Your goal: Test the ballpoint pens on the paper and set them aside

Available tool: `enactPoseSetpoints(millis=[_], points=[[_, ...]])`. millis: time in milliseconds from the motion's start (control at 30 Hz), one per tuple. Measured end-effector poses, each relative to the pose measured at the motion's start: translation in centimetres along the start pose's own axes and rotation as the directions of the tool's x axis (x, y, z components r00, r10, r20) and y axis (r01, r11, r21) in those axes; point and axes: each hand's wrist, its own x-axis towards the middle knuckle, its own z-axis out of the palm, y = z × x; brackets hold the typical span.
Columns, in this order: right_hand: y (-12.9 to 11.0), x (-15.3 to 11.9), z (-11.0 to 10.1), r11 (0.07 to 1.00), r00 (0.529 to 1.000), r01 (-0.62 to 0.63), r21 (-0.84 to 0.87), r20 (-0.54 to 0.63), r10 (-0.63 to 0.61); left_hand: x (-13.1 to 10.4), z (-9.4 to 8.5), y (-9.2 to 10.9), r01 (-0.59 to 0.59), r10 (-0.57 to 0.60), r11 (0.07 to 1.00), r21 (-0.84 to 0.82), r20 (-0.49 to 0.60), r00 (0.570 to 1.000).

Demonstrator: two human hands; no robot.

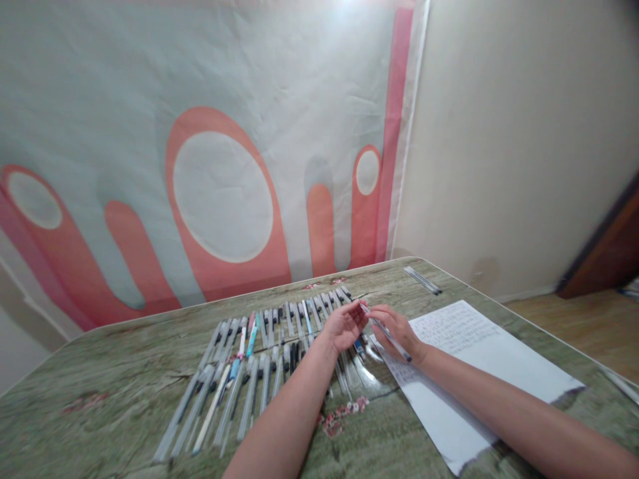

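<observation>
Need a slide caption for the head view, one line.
Right hand holding a slim pen close to the left hand, over a table with rows of pens and handwritten paper.

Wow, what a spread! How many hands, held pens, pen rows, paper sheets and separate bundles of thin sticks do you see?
Hands, left hand and right hand: 2
Held pen: 1
Pen rows: 2
Written sheet: 1
Separate stick bundle: 1
Total: 7, counting rows and bundle as units; their pieces overlap too much to count.
</observation>
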Motion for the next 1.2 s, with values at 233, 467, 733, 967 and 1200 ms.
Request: enactPoseSetpoints(millis=[233,467,733,967,1200], points=[[-0.09,0.05,-0.05,1.0,1.0,-0.005,0.006,0.014,0.005,0.32,-0.35,-0.16,-0.007,0.008,1.0,-0.025,0.034,0.999],[0.14,-0.16,0.15,1.0,1.0,-0.005,0.0,0.007,0.005,0.02,0.11,-0.06,-0.014,0.014,1.0,-0.002,-0.045,0.999],[-0.03,-0.05,0.01,1.0,1.0,-0.01,0.016,0.009,0.01,-0.06,0.2,-0.04,-0.016,0.016,1.0,-0.001,-0.054,0.998],[-0.1,-0.03,-0.03,1.0,1.0,-0.01,0.014,0.009,0.01,0.01,0.01,-0.1,-0.009,0.009,1.0,-0.023,-0.026,1.0],[-0.22,0.03,-0.07,1.0,1.0,-0.003,0.019,0.009,0.003,0.17,-0.22,-0.19,-0.013,0.013,1.0,-0.012,-0.026,1.0]])
